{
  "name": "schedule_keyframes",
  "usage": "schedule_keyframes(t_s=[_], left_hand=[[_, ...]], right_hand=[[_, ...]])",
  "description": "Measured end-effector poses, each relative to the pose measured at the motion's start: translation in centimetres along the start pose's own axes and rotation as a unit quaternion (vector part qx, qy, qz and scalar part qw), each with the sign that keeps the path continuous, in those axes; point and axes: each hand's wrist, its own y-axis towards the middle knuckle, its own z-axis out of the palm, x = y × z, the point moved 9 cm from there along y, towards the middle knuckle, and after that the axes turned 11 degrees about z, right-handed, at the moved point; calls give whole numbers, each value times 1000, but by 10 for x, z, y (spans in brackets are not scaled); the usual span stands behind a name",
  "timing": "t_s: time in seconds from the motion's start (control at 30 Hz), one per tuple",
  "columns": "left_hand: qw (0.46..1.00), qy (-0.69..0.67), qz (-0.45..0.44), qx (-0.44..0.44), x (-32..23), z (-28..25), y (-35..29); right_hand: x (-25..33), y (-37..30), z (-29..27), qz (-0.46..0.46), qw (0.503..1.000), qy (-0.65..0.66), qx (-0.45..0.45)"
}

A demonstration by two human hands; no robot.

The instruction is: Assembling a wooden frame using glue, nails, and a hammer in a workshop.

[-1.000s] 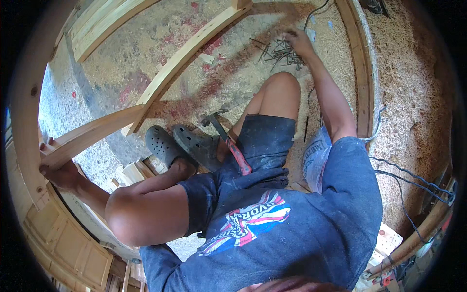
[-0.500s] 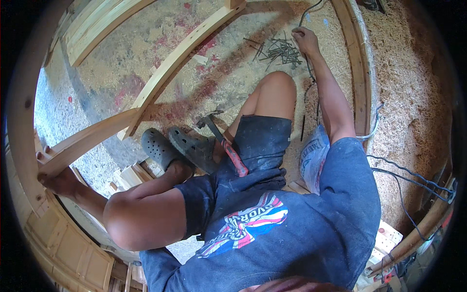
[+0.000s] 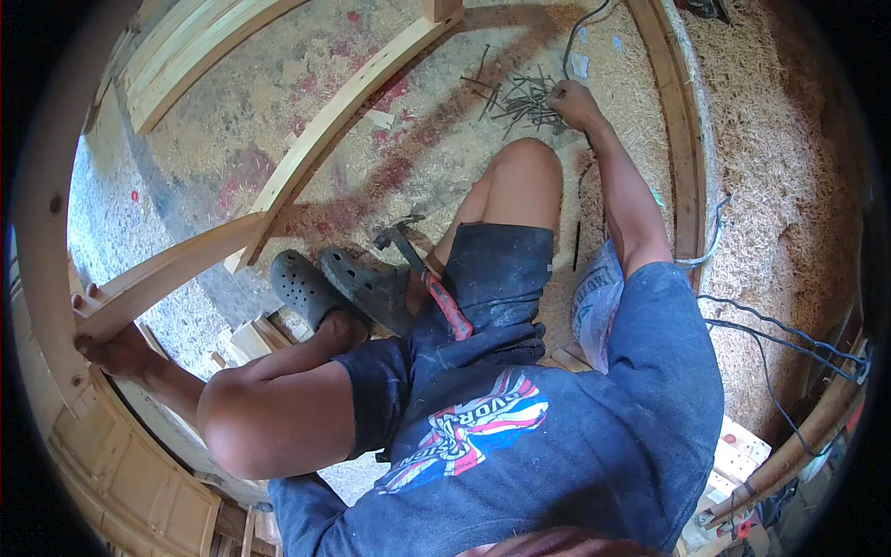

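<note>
My left hand (image 3: 119,351) is wrapped round a pale wooden rail (image 3: 172,267) of a frame, near where it meets an upright; its fingertips show over the far side. My right hand (image 3: 575,104) reaches to the right edge of a pile of long nails (image 3: 522,104) on the floor, its fingers pinched together. What lies between those fingers is too small to make out. A hammer (image 3: 434,282) with a red and black handle leans across my lap, its head just beyond the grey clogs (image 3: 303,288).
A curved-looking wooden beam (image 3: 343,116) joins the rail. Stacked boards (image 3: 190,60) lie at the far left. On the right stand a wooden beam (image 3: 685,139) and a heap of wood shavings (image 3: 780,176). Dark cables (image 3: 789,325) run at the right, and a plastic bag (image 3: 596,302) sits beside my right arm.
My right hand has moved from above the cable, down and slightly left, to the edge of the nails. A small pale scrap now shows beside the cable. My left hand stays on the rail.
</note>
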Motion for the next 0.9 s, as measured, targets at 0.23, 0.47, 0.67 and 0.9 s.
schedule_keyframes(t_s=[0.23,0.47,0.67,0.9], left_hand=[[999,-14,-3,-47,11,-6,3],[1000,-16,18,6,22,-5,-1],[997,-12,38,59,21,15,-6],[994,50,78,59,20,32,-27]], right_hand=[[-25,-17,-12,46,908,412,59],[-27,-38,-34,44,831,549,80],[37,-75,-82,-19,766,628,138],[239,-192,-178,-214,766,585,157]])
